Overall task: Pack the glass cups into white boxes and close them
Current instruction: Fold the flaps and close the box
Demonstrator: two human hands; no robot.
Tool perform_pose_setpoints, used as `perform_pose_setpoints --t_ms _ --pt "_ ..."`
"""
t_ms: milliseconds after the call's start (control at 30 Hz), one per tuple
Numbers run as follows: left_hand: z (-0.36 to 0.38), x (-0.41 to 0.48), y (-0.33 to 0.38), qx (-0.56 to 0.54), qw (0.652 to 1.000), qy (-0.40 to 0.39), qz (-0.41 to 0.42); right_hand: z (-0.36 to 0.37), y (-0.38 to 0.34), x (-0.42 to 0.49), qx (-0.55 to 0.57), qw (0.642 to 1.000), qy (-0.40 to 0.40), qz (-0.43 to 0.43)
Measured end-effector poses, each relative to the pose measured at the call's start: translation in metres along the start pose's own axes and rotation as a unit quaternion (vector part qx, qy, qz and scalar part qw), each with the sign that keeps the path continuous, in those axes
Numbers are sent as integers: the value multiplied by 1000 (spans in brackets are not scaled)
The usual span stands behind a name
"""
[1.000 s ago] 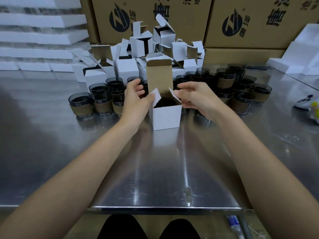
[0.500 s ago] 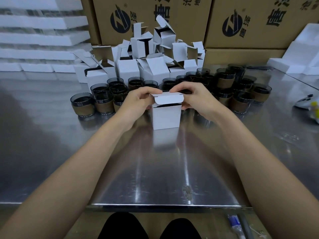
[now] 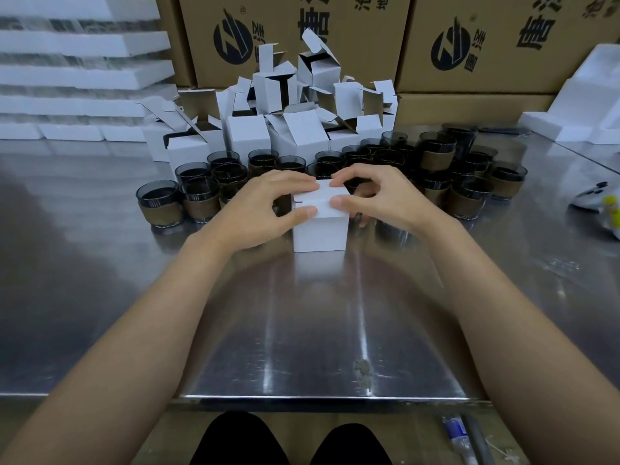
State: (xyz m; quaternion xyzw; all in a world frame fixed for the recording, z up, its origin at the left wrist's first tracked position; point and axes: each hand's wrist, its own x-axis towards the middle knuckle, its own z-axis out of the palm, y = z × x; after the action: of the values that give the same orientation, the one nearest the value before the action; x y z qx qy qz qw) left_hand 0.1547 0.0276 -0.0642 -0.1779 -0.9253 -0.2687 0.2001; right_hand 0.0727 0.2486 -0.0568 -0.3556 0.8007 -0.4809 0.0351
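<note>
A small white box [image 3: 320, 233] stands on the steel table [image 3: 302, 330] in front of me, its lid folded down flat. My left hand [image 3: 265, 209] holds its top from the left, fingers over the lid and thumb on the front edge. From the right my right hand [image 3: 379, 196] pinches the lid, with curled fingers on top and the thumb at the front edge. What the box contains is hidden. Several dark glass cups with brown sleeves [image 3: 159, 203] stand in a row behind the box, more of them at the right [image 3: 469, 199].
A pile of open empty white boxes [image 3: 248, 135] lies behind the cups, against large brown cartons [image 3: 335, 35]. White foam slabs are stacked at the far left [image 3: 73, 75] and far right [image 3: 587, 105]. A white and yellow object [image 3: 597, 196] lies at the right edge.
The box lid stood upright with a dark cup visible inside; both hands folded the side flaps and the lid down, and they now hold the lid flat on the box.
</note>
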Motion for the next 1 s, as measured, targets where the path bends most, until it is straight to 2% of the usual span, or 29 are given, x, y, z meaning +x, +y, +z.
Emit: perform_pose_setpoints --t_ms 133,433,667,800,1000 --pt "-2 1 1 -22 1000 20 4 0 -1 1 -71 996 33 -49" --pt "-2 1 1 -38 999 33 8 7 -6 -2 -50 990 79 -102" --pt "-3 1 -1 -1 1000 25 18 6 -6 -3 -59 993 69 -74" --pt "-4 1 -1 2 999 37 29 8 -7 -6 -95 986 85 -103" --pt "-5 -2 0 63 995 48 65 16 -4 -10 -164 964 114 -178"
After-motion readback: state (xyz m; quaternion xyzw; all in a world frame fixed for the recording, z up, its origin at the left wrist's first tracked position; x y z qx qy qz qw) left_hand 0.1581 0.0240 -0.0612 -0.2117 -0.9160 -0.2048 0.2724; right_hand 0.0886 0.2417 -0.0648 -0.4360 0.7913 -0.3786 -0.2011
